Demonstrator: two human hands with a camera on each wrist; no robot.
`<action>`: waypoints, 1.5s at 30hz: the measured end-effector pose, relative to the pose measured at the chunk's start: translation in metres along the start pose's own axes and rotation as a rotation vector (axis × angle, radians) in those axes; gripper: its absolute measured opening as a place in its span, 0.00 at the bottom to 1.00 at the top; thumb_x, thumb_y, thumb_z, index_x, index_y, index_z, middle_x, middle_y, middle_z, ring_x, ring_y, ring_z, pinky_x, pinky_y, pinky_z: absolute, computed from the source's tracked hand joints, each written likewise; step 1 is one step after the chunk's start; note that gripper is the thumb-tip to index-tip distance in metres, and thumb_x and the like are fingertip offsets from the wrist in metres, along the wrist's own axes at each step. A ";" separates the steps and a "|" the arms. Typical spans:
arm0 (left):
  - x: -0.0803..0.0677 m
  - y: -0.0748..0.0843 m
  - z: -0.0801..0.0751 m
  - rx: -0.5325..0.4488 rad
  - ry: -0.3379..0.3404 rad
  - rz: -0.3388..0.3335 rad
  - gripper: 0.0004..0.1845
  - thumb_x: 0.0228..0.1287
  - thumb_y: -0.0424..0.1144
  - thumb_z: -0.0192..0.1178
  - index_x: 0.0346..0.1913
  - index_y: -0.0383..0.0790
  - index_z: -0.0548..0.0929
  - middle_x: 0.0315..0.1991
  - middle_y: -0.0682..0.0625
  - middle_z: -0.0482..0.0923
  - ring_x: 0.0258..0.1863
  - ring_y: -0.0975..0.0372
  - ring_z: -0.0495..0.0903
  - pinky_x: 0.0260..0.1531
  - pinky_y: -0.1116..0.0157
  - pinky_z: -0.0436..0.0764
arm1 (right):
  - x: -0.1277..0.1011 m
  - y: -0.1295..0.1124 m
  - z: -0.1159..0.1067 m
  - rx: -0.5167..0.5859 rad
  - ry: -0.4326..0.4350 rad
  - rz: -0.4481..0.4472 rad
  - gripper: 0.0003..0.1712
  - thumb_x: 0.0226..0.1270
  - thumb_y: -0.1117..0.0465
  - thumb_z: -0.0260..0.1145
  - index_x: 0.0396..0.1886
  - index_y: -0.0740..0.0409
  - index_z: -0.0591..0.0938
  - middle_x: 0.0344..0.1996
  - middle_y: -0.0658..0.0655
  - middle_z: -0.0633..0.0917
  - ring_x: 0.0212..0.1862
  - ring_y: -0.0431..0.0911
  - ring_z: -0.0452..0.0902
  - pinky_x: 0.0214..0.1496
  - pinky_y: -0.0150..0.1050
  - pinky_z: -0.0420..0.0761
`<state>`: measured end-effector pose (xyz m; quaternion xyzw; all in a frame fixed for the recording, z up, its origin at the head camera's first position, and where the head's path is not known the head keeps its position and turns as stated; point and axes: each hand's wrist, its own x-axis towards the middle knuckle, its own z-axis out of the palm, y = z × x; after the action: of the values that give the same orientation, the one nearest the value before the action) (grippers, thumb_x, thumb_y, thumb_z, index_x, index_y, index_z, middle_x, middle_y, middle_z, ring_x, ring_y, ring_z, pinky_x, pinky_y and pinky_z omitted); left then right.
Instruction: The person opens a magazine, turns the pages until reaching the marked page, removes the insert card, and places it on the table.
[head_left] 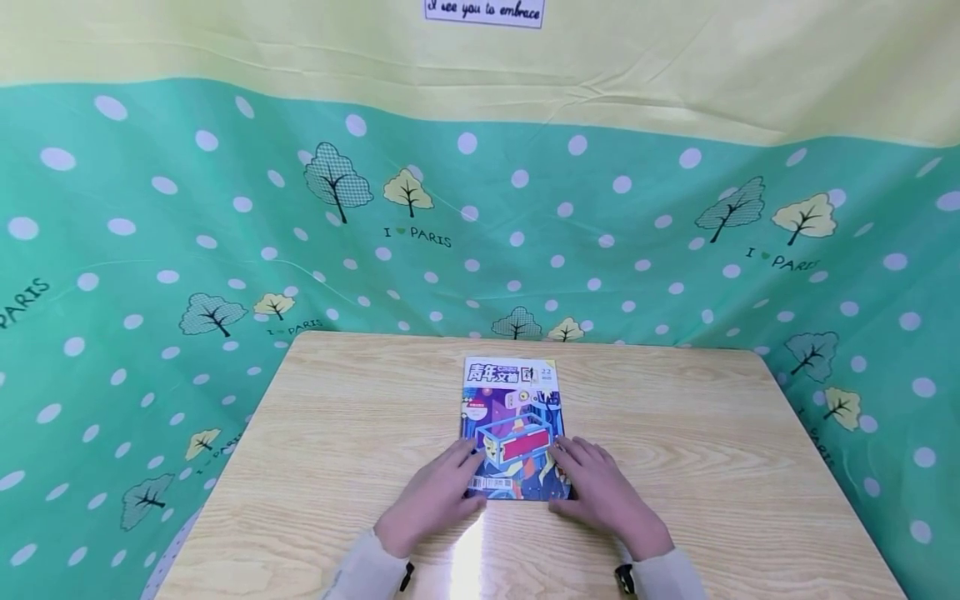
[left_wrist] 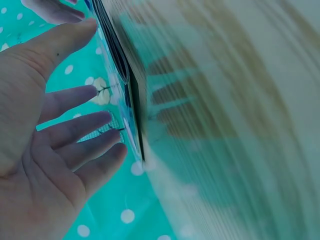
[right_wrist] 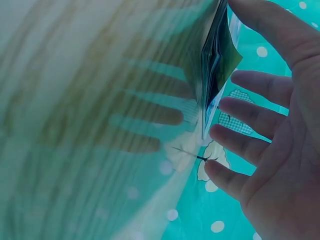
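A magazine [head_left: 517,429] with a purple and blue cover and Chinese lettering lies flat on the wooden table, its title toward the far side. At its lower left edge is my left hand [head_left: 438,487], the fingertips just over the cover's margin. My right hand [head_left: 603,492] mirrors it at the lower right edge. In the left wrist view the left fingers [left_wrist: 75,127] are spread and nearly straight beside the magazine's page edges [left_wrist: 122,70]. The right wrist view has the right fingers [right_wrist: 250,117] extended likewise, next to the slightly fanned pages [right_wrist: 212,65].
The light wooden table [head_left: 360,408] has a glossy surface that reflects the hands. A green polka-dot cloth [head_left: 420,275] with printed trees hangs behind the table and along both sides. Pale sleeves [head_left: 367,571] and dark bands [head_left: 625,577] show at the wrists.
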<state>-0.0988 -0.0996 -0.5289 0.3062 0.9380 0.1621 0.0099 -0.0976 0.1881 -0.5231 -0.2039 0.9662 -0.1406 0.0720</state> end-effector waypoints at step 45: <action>-0.001 -0.004 0.003 -0.080 -0.055 -0.015 0.27 0.67 0.44 0.66 0.64 0.32 0.77 0.68 0.37 0.69 0.69 0.45 0.66 0.71 0.52 0.68 | 0.004 0.004 -0.006 0.088 0.188 0.209 0.25 0.65 0.39 0.69 0.47 0.54 0.83 0.35 0.49 0.81 0.37 0.44 0.76 0.38 0.41 0.84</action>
<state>-0.0993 -0.1024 -0.5332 0.3027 0.9325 0.1909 0.0489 -0.1040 0.1919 -0.5188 -0.0848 0.9775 -0.1932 0.0044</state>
